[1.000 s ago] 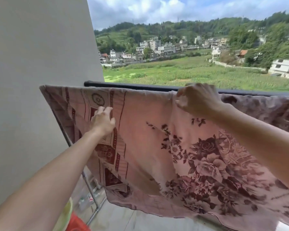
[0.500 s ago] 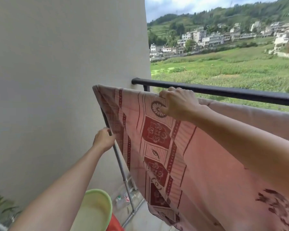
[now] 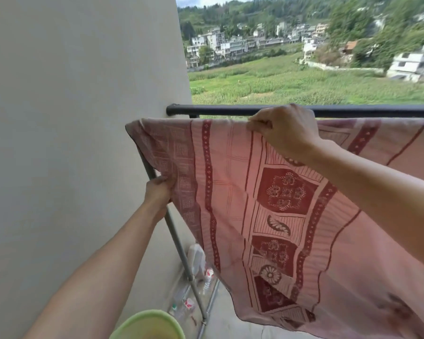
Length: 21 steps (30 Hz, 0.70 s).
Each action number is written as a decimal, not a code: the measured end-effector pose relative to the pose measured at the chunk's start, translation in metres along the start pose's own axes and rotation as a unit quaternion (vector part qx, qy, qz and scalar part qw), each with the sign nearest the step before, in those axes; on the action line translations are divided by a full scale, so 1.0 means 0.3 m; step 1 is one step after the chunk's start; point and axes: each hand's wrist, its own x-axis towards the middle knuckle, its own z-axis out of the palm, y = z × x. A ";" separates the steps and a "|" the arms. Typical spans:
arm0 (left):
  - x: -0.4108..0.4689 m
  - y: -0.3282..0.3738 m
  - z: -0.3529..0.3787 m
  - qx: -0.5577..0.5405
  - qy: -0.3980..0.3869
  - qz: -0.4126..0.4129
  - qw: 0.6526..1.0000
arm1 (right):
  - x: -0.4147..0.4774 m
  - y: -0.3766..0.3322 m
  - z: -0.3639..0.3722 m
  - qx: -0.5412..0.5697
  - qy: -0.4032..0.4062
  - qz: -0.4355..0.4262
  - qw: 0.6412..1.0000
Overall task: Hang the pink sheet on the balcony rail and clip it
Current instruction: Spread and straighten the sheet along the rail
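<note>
The pink sheet (image 3: pixel 233 182), patterned in dark red, hangs spread out just in front of the black balcony rail (image 3: pixel 220 110). Its top edge runs level, slightly below the rail. My right hand (image 3: pixel 282 132) pinches that top edge near the middle. My left hand (image 3: pixel 158 192) grips the sheet's left side edge lower down, beside a slanted grey metal pole (image 3: pixel 179 243). No clip is in view.
A plain beige wall (image 3: pixel 71 143) fills the left side up to the rail's end. A green basin (image 3: pixel 148 325) sits at the bottom. A white jug (image 3: pixel 196 256) and plastic bottles (image 3: pixel 185 303) lie on the floor by the pole's foot. Fields and houses lie beyond the rail.
My right hand has slid along the top edge and the sheet's top now lies level and stretched. My left hand has gone from the pole side onto the sheet's left edge and grips it.
</note>
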 end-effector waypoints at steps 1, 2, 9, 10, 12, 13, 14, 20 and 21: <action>0.015 0.019 -0.029 0.002 0.014 0.020 1.000 | 0.008 -0.001 -0.008 0.007 0.008 0.018 1.000; 0.042 0.041 -0.081 0.005 0.036 0.043 0.998 | 0.017 -0.005 -0.014 0.003 0.015 0.036 0.999; 0.106 0.249 -0.354 -0.252 -0.071 0.066 0.963 | 0.116 -0.131 0.031 0.056 0.044 0.113 0.991; 0.072 0.241 -0.353 -0.238 -0.128 0.039 0.962 | 0.127 -0.139 0.045 0.065 0.044 0.132 0.988; 0.009 0.177 -0.353 -0.163 -0.236 0.000 0.958 | 0.133 -0.125 0.063 0.065 0.038 0.166 0.983; -0.015 0.133 -0.369 -0.094 -0.275 -0.005 0.957 | 0.130 -0.116 0.068 0.053 0.031 0.173 0.983; -0.039 0.091 -0.390 -0.014 -0.306 -0.009 0.952 | 0.126 -0.109 0.070 0.035 0.026 0.172 0.984; -0.029 -0.114 -0.616 0.337 -0.175 -0.020 0.925 | 0.117 -0.129 0.091 -0.021 0.025 0.142 0.989; -0.009 -0.114 -0.662 0.371 -0.093 0.002 0.924 | 0.115 -0.137 0.095 -0.022 0.024 0.135 0.990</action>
